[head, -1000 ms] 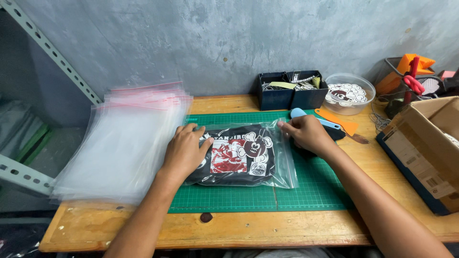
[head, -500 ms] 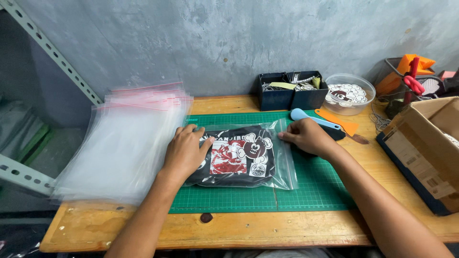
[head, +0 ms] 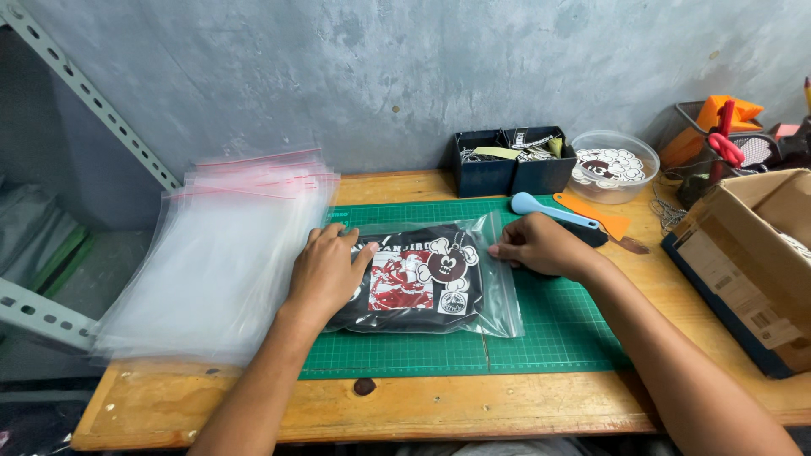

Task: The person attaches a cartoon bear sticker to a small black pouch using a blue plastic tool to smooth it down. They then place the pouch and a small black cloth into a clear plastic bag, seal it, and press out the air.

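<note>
Clear plastic bag (head: 473,291) with black printed garment (head: 414,280) lies on green mat (head: 549,338), centre of bench. My left hand (head: 328,268) flat on it, fingers spread. My right hand (head: 541,247) pinches bag's right edge, fingertips together. Step looks like sealing; next, run fingers along opening, pressing firmly.

Blk shirt (head: 418,283) w/ red-white print, green mat (head: 557,329), orange scraper (head: 601,219).

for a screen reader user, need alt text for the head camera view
Two bare hands press a clear bag holding a folded black printed garment on a green cutting mat: left hand flat on it, right hand at its edge.
</note>
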